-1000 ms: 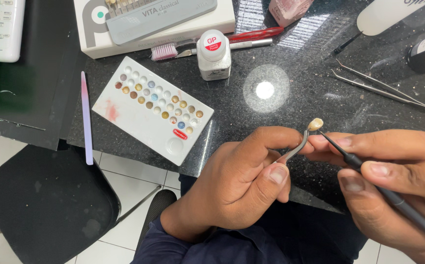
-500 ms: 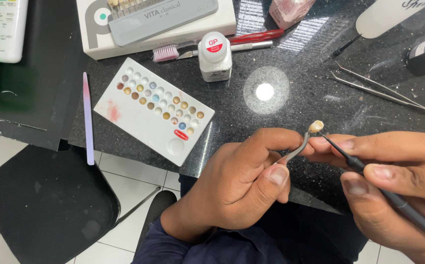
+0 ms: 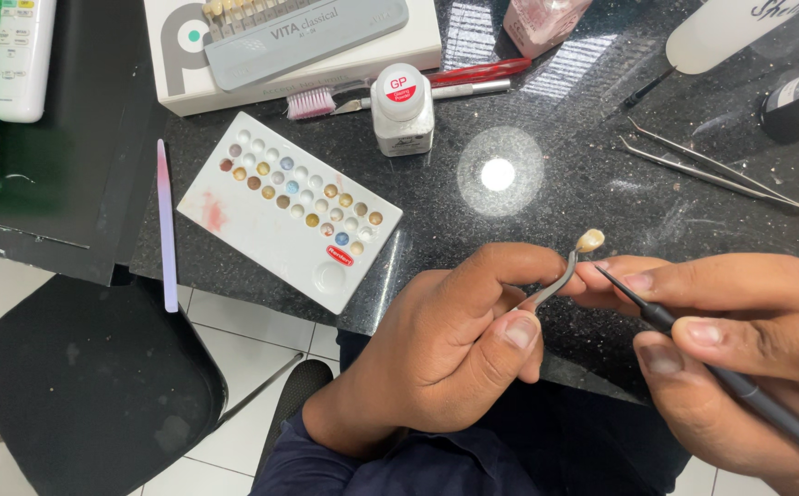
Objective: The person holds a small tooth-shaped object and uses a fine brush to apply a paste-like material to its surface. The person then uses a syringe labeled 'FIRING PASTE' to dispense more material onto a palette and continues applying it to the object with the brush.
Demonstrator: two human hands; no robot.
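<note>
Over the worktop's front edge | left hand pinches bent metal holder carrying small tooth crown | right hand grips dark brush, tip nearly touching | risk: hard push could dislodge crown.

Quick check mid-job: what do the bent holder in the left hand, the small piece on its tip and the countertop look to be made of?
Bent holder: likely metal, a thin grey, smooth shaft with a dull sheen. Small piece on its tip: glossy cream, tooth-like, perhaps ceramic; the look leaves it open. Countertop: polished black speckled stone, mirroring a lamp as a bright round spot.
</note>
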